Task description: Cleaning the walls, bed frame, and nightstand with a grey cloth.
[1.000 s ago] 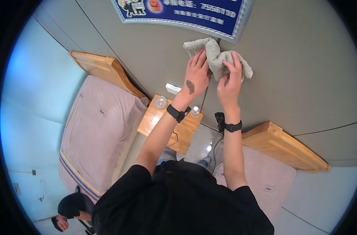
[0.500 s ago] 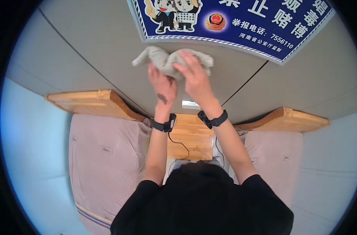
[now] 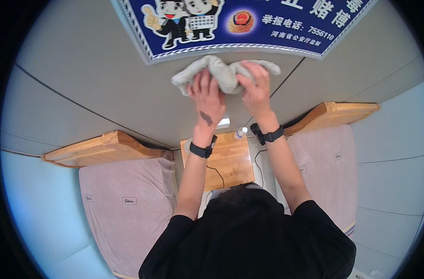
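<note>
A bunched light grey cloth (image 3: 227, 78) lies against the grey-beige wall, just below the blue sign (image 3: 193, 49). My left hand (image 3: 209, 100) has its fingers over the cloth's left part, pressing it to the wall. Its right part is gripped by my right hand (image 3: 257, 93), fingers bent over the folds. Both arms reach up and away from me, each with a black band at the wrist. The fingertips are partly sunk in the folds.
Below my hands stands a small wooden table (image 3: 230, 160) with a clear bottle (image 3: 240, 133) and a dark cable. A white wall socket (image 3: 223, 122) shows above it. Pink-covered beds with wooden headboards flank it, left (image 3: 128, 204) and right (image 3: 326, 172).
Both hands and the cloth have shifted right along the wall, relative to the sign. The view has tilted and moved too, so the bottle on the table now shows.
</note>
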A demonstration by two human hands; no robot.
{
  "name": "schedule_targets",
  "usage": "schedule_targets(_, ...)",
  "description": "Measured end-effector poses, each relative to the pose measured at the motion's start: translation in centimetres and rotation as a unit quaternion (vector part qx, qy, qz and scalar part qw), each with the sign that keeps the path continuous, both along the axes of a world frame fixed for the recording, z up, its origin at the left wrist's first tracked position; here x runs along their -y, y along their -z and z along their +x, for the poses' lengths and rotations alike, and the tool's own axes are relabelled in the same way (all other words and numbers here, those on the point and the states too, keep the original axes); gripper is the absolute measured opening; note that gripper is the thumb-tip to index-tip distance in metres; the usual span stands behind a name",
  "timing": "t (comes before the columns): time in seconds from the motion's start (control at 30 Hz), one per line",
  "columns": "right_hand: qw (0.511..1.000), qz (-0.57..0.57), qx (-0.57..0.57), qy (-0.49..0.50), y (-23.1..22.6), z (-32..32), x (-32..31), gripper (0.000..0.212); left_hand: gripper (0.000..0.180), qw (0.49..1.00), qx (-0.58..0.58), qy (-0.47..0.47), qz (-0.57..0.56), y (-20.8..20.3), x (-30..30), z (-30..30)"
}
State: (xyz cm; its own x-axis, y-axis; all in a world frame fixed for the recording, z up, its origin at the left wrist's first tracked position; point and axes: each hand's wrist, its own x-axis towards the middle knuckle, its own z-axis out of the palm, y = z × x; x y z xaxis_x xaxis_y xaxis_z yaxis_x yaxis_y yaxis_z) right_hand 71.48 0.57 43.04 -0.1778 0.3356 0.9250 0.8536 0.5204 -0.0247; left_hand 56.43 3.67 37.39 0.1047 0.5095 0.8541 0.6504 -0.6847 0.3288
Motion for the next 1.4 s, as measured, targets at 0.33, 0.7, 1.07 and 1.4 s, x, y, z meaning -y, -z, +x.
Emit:
schedule_targets(0.33,0.985,-0.005,-0.130,0.109,0.4,10.2,3.5,0.042,0.044,0.996,-0.044,0.057,0.044,-2.7,2.5,9.8)
schedule_targets(0.7,0.957,0.063,-0.232,0.164,0.3,17.9,3.8,0.042,0.055,0.986,-0.155,0.042,0.035,-5.7,3.8,15.9)
schedule_targets(1.07,0.922,0.068,-0.380,0.027,-2.5,17.3,3.5,0.036,0.030,0.958,-0.198,-0.019,0.206,-10.5,2.5,18.0)
schedule_targets(1.4,0.966,0.123,-0.220,-0.051,-11.1,10.1,2.0,0.040,0.051,0.990,-0.102,-0.030,0.092,-15.4,3.2,11.7)
